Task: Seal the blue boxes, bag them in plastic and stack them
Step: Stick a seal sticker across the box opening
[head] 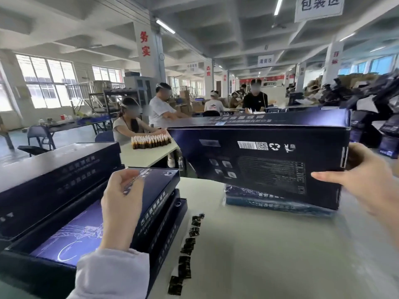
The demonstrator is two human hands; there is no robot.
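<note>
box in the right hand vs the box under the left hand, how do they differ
The box in the right hand is lifted and tilted, back panel with barcode and recycling mark facing the camera; the box under the left hand lies flat on a pile, its illustrated front up. The right hand grips its box by one end; the left hand rests on top of the other. Both are dark blue with the same white lettering.

Bagged box [269, 202] mostly hidden behind held box [265, 160]; right hand [364, 180] cut by edge (print blurred).
</note>
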